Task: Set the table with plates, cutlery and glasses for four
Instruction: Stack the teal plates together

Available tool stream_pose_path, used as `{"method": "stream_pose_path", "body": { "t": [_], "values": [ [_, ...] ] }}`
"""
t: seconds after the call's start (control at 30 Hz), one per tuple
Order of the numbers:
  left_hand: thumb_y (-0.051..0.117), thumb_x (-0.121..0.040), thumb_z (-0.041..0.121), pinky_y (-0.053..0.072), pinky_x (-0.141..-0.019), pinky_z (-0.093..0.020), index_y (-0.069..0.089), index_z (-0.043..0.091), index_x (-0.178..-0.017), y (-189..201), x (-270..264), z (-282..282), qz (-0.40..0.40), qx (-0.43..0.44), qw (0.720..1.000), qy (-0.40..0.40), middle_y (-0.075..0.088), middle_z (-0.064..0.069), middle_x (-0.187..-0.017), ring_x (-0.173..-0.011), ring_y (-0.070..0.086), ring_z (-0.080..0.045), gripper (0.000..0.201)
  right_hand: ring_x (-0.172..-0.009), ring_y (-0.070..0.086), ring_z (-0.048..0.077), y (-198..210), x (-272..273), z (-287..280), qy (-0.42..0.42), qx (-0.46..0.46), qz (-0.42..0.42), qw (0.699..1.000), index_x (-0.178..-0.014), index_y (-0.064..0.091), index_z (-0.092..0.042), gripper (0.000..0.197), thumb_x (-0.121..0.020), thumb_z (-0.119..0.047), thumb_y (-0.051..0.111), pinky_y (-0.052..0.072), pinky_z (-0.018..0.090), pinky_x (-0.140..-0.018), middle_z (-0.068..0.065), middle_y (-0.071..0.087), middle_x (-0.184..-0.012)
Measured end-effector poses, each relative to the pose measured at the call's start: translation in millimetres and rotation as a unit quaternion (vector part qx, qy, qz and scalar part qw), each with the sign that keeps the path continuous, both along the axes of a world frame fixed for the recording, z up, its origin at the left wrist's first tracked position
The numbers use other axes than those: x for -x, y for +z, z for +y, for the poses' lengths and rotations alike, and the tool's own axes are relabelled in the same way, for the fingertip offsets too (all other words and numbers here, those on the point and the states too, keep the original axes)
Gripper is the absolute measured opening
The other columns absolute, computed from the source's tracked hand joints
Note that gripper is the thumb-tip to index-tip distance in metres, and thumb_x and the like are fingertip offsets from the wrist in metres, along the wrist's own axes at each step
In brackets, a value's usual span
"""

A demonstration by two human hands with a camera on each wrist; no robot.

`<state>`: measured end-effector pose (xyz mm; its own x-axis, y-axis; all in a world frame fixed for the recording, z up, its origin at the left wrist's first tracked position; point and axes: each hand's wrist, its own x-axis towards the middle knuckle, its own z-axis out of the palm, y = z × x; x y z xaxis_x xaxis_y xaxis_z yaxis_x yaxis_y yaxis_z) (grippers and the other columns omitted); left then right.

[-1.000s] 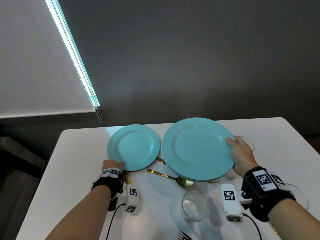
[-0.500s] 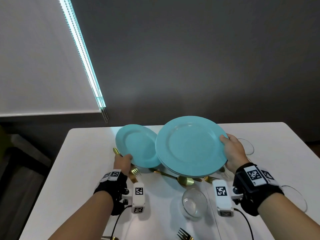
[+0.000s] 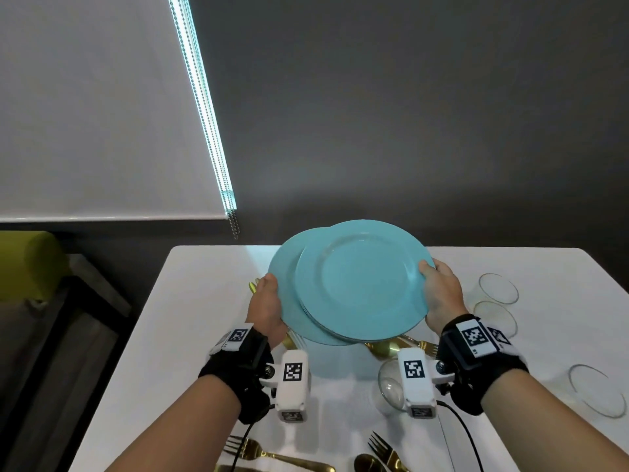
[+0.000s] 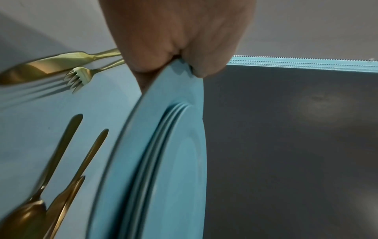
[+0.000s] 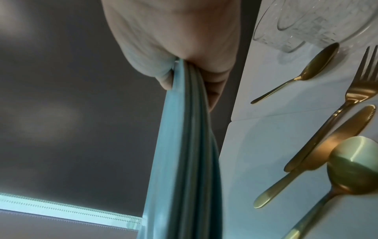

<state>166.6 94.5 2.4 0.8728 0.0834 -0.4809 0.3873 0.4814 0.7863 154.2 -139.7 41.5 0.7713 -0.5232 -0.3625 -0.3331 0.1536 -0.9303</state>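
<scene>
My left hand grips the left rim of a single turquoise plate, thumb on top. Gripping the right rim of a stack of turquoise plates is my right hand. Both are held above the white table, and the stack overlaps the single plate from above. In the left wrist view the fingers pinch the plate rim with the stack lying over it. The right wrist view shows my fingers clamped on the stack's edges.
Gold cutlery lies under and near the plates: a spoon, forks, a knife. Clear glasses stand at the right, with one near my right wrist. A dark wall rises behind the table.
My left hand lifted the single plate off the table and brought it right. The stack in my right hand moved left and now overlaps it.
</scene>
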Motion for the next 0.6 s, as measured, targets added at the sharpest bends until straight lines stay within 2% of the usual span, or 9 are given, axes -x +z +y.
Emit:
{"method": "stream_pose_path", "body": {
  "t": [0.13,0.27,0.33,0.37,0.43,0.5,0.53,0.6],
  "values": [
    [0.034,-0.101,0.030,0.046,-0.064,-0.030,0.052,0.022,-0.084,-1.1,14.6,4.7,0.017,0.000,1.000,-0.004,0.057,-0.004,-0.094,-0.076,0.055,-0.016,0.026,-0.092,0.057,0.025,-9.4,10.8,12.5,-0.012,0.007,-0.004,1.000,-0.122,0.053,-0.016,0.027,-0.096,-0.020,0.047,0.050,0.041,-0.086,0.008,0.060,-0.112],
    [0.036,-0.100,0.034,0.047,-0.060,-0.028,0.055,0.018,-0.085,-3.9,21.5,3.6,0.031,0.009,0.999,-0.012,0.064,-0.001,-0.078,-0.071,0.057,-0.016,0.029,-0.084,0.057,0.024,-17.0,19.5,26.9,0.027,-0.014,0.006,1.000,-0.117,0.050,-0.018,0.020,-0.097,-0.020,0.044,0.050,0.038,-0.080,0.003,0.058,-0.097],
    [0.038,-0.098,0.043,0.049,-0.061,-0.030,0.060,0.017,-0.091,-5.4,20.5,8.6,0.042,0.017,0.999,-0.025,0.072,0.002,-0.066,-0.071,0.061,-0.017,0.035,-0.088,0.056,0.025,-19.3,20.9,32.3,0.036,0.001,0.010,0.999,-0.116,0.049,-0.021,0.019,-0.098,-0.020,0.044,0.050,0.040,-0.084,0.004,0.057,-0.101],
    [0.038,-0.097,0.047,0.050,-0.062,-0.030,0.063,0.018,-0.094,-6.6,18.7,11.8,0.048,0.023,0.998,-0.039,0.074,0.004,-0.066,-0.074,0.063,-0.018,0.039,-0.091,0.055,0.026,-20.0,21.5,33.7,0.040,0.020,0.012,0.999,-0.116,0.050,-0.021,0.019,-0.098,-0.019,0.044,0.049,0.040,-0.085,0.004,0.056,-0.105],
    [0.042,-0.094,0.050,0.052,-0.067,-0.031,0.065,0.020,-0.105,-5.1,18.9,17.9,0.059,0.024,0.995,-0.075,0.076,0.002,-0.085,-0.083,0.065,-0.019,0.039,-0.097,0.057,0.027,-21.9,22.8,37.2,0.062,0.053,0.014,0.997,-0.118,0.053,-0.020,0.022,-0.098,-0.019,0.044,0.050,0.041,-0.088,0.005,0.058,-0.114],
    [0.054,-0.092,0.036,0.053,-0.069,-0.034,0.059,0.012,-0.121,-9.6,19.0,23.5,0.068,-0.005,0.996,-0.060,0.070,-0.009,-0.110,-0.090,0.065,-0.026,0.038,-0.103,0.058,0.025,-22.8,23.5,43.3,0.105,0.065,0.011,0.992,-0.124,0.054,-0.018,0.028,-0.099,-0.021,0.044,0.050,0.042,-0.092,0.007,0.059,-0.122],
    [0.057,-0.092,0.027,0.053,-0.067,-0.035,0.053,0.007,-0.126,-12.2,20.0,28.4,0.070,-0.020,0.997,-0.029,0.065,-0.014,-0.117,-0.091,0.064,-0.029,0.040,-0.103,0.058,0.023,-21.9,22.8,48.8,0.132,0.074,0.013,0.988,-0.126,0.053,-0.016,0.030,-0.099,-0.023,0.043,0.051,0.040,-0.089,0.006,0.059,-0.123],
    [0.058,-0.091,0.017,0.052,-0.066,-0.036,0.047,0.002,-0.128,-17.8,19.1,38.0,0.066,-0.049,0.996,0.029,0.061,-0.017,-0.120,-0.091,0.061,-0.030,0.041,-0.098,0.058,0.019,-16.4,19.9,57.6,0.180,0.100,0.027,0.978,-0.129,0.051,-0.016,0.034,-0.099,-0.029,0.042,0.051,0.033,-0.076,0.004,0.059,-0.119]
  ]
}}
